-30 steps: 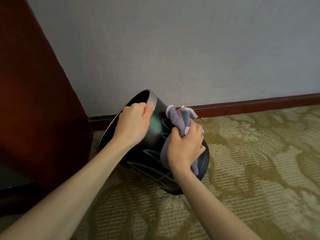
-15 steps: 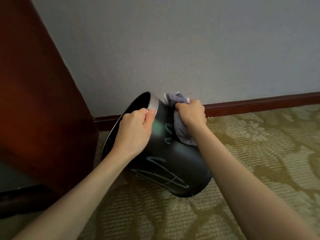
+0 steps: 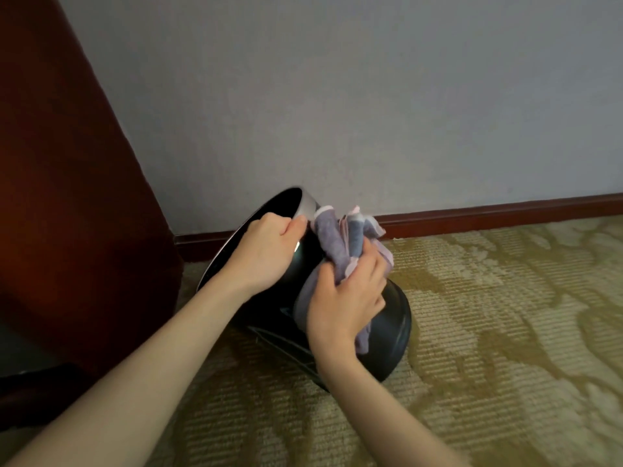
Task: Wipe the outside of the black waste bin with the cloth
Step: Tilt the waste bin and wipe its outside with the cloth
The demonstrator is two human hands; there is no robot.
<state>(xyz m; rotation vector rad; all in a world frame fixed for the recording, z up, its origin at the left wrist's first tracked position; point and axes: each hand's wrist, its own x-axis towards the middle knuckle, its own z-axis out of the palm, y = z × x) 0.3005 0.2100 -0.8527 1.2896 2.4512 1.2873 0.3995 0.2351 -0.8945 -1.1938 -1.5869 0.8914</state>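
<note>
The black waste bin (image 3: 392,328) is tilted on the carpet, its silver-rimmed mouth turned up and to the left. My left hand (image 3: 266,254) grips the rim at the top, thumb outside on the wall. My right hand (image 3: 344,305) is closed on a bunched grey-purple cloth (image 3: 337,241) and presses it against the bin's outer side, about halfway down. Part of the cloth sticks up above my fingers and part hangs below my palm. The bin's lower left side is hidden behind my right forearm.
A dark red-brown wooden panel (image 3: 67,197) stands close to the bin's left. A grey wall (image 3: 371,96) with a dark red skirting board (image 3: 505,210) runs behind. Patterned beige-gold carpet (image 3: 505,332) stretches right and toward me.
My right hand has slid the cloth from near the rim down the bin's side toward me. The left hand has kept its grip on the rim.
</note>
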